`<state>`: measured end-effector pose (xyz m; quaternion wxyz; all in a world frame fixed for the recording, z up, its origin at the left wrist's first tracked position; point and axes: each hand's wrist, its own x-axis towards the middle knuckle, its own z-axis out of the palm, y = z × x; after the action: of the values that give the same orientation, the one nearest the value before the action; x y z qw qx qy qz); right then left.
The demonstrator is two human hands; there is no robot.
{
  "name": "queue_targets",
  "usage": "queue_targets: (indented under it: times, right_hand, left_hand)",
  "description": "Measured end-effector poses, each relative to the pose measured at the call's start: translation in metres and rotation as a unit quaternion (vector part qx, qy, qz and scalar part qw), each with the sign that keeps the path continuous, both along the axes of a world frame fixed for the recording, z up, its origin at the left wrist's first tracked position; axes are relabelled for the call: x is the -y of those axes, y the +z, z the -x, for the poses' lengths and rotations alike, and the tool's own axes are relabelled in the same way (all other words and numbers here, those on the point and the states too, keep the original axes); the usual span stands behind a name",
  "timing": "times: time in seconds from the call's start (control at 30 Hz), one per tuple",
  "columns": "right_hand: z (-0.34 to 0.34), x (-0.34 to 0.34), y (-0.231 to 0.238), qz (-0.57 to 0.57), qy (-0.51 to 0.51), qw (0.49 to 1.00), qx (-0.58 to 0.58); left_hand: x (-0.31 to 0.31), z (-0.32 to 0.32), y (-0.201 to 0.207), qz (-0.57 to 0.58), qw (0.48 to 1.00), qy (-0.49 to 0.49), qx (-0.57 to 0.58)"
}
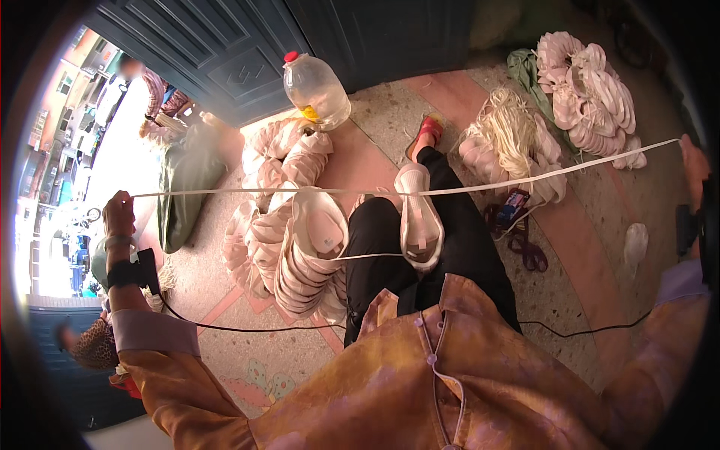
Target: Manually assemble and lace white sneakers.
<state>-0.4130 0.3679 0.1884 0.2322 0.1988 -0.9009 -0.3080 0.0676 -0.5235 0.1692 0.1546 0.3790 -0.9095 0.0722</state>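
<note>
A long white shoelace point(360, 191) stretches nearly straight across the view, pulled out between my two hands. My left hand point(118, 216), at the far left, is closed around one end. At the right rim my right hand point(695, 169) pinches the other end; part of that hand is lost in the dark edge. Below the lace, a pale shoe upper point(421, 234) rests on my lap between my thighs. A thin white strand runs from it to the left, toward a stack of nested pale shoe uppers point(300, 281) beside my leg.
Bundled uppers point(585, 90) and a hank of cream laces point(506, 135) lie at the right. A clear jug with a red cap point(319, 90) stands by the dark door point(232, 45). A green sack point(187, 187) and another person point(161, 94) are at the left. Black cable point(247, 328) crosses behind.
</note>
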Motion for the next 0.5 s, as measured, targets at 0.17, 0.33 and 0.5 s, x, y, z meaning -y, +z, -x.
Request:
queue_targets:
  times: [0.17,0.33,0.5]
  right_hand:
    - [0.053,-0.097,-0.056,0.046,-0.017,0.999,-0.005]
    - [0.033,-0.041,-0.070,0.043,-0.039,0.998,0.026]
    - [0.022,0.009,-0.067,0.069,-0.026,0.996,0.054]
  left_hand:
    - [0.013,-0.012,-0.048,-0.054,0.998,0.031,-0.023]
    - [-0.009,-0.032,-0.081,-0.109,0.990,0.093,-0.011]
    - [-0.020,-0.049,-0.104,-0.136,0.983,0.120,-0.011]
